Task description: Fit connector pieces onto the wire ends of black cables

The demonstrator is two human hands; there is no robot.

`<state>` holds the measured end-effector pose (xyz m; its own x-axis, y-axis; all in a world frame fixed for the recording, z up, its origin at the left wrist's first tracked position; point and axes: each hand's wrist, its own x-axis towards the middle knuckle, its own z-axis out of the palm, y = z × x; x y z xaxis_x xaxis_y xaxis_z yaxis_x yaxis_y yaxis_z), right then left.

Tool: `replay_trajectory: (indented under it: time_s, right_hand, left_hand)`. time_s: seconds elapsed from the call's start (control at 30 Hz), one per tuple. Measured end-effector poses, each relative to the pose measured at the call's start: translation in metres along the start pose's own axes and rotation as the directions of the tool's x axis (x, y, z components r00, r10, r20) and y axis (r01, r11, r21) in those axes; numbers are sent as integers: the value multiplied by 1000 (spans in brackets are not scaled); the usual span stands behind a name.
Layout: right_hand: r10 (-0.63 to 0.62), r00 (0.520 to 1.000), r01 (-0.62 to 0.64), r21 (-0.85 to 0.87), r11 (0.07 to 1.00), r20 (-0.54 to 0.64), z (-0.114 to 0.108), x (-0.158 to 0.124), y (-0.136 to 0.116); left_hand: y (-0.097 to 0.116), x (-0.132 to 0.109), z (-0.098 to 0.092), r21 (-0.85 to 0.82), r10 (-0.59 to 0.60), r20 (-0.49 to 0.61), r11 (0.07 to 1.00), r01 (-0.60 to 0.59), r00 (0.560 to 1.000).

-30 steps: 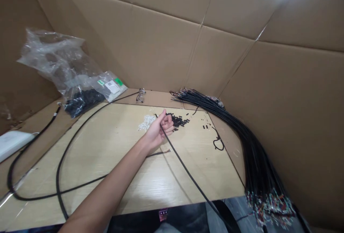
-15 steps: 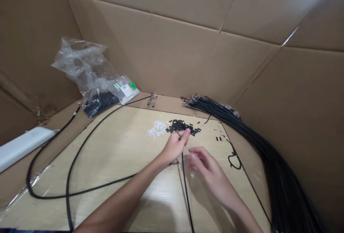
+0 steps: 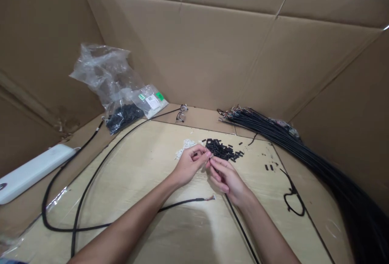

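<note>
My left hand is closed in a pinch at the end of a black cable. Fingertip to fingertip with it, my right hand is closed on the same end, and the cable runs down beneath its palm toward the near edge. The fingers hide most of the cable end's thin wires. Just beyond the hands lies a pile of short black tubes, with small white pieces to its left, partly behind my left hand. Nearer me, another black cable's end with bared coloured wires rests on the table.
A thick bundle of black cables runs along the right side. At the back left stand clear plastic bags with black pieces inside, near a white oblong device. Glasses lie by the cardboard wall. A curled black tie lies at right.
My right hand has come up to my left fingertips and closed at the cable end. The view has shifted a little, and the other cable's bared end now shows below my hands.
</note>
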<state>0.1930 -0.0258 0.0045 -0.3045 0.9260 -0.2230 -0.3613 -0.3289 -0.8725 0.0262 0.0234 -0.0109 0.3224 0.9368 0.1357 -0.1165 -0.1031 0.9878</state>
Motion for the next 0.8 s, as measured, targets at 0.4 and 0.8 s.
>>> replay_trajectory:
  time_s: [0.4, 0.8]
  right_hand:
    - [-97, 995, 96, -54, 994, -21, -6, 5, 3]
    - [-181, 983, 180, -57, 982, -19, -14, 21, 6]
  left_hand:
    - [-1, 2, -1, 136, 27, -6, 990, -26, 1000]
    - [-9, 9, 1, 184, 64, -2, 981, -62, 998]
